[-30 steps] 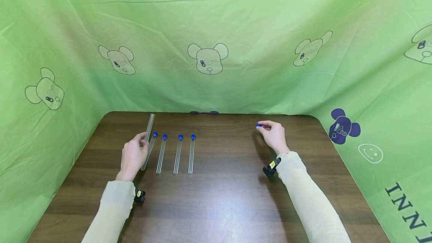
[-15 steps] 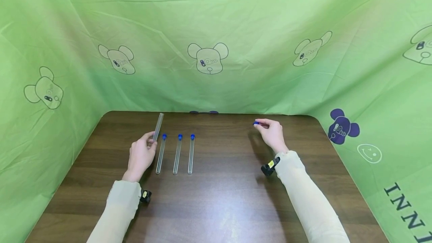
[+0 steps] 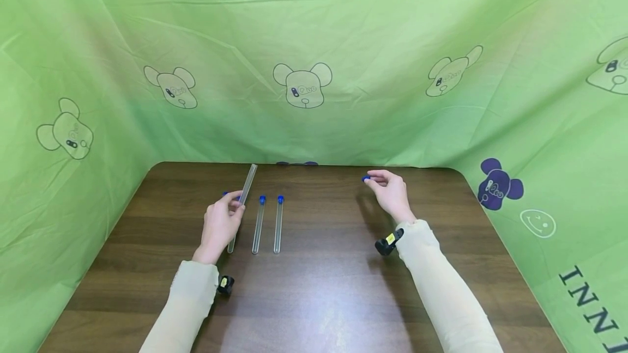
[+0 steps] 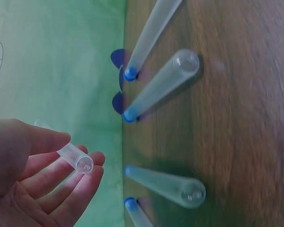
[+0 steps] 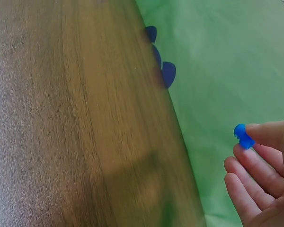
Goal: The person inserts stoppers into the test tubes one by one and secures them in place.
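Observation:
My left hand (image 3: 222,229) pinches a clear uncapped test tube (image 3: 249,181) between thumb and fingers, its open end tilted up and away. In the left wrist view the rounded bottom of that test tube (image 4: 78,160) pokes out past the fingertips. Off to the right, my right hand (image 3: 392,195) pinches a small blue cap (image 5: 244,136) between thumb and fingertips. Two blue-capped tubes, one of them this capped tube (image 3: 258,225), lie just right of my left hand. Two more lie partly hidden behind and under it, such as the capped tube (image 4: 165,187).
A brown wooden table (image 3: 304,298) fills the space under both hands. Behind it and at both sides hangs a green cloth (image 3: 304,26) with bear drawings, meeting the table's far edge. Each wrist carries a small black camera, such as the left wrist's camera (image 3: 225,286).
My left hand has moved right with the uncapped test tube, passing over the leftmost capped tubes. My right hand has shifted slightly left and away with the blue cap.

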Demonstrator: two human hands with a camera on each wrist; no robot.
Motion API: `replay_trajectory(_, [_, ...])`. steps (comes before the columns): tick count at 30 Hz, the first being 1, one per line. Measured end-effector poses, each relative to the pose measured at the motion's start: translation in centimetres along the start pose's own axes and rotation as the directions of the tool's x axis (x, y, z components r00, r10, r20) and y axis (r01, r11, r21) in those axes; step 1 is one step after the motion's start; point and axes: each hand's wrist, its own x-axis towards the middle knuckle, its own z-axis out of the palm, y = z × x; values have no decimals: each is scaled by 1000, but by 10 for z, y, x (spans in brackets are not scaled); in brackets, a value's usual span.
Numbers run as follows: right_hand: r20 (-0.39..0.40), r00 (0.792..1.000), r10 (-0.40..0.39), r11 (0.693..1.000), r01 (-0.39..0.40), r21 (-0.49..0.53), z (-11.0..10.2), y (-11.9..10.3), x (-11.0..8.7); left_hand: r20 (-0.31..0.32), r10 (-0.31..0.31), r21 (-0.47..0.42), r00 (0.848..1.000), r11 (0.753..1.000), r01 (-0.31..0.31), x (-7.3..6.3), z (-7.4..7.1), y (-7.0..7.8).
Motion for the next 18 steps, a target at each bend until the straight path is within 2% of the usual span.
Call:
replay_trajectory(7, [6, 1000, -12, 999, 12, 41, 3, -3, -2, 12, 7, -19, 1000, 1000, -6, 2, 10, 8])
replay_trajectory(13, [14, 999, -33, 997, 32, 74, 6, -7, -3, 11, 45, -79, 999, 996, -44, 3, 22, 19])
replay_trajectory(18, [23, 998, -50, 994, 47, 100, 10, -14, -2, 16, 56, -88, 998, 995, -54, 3, 31, 28])
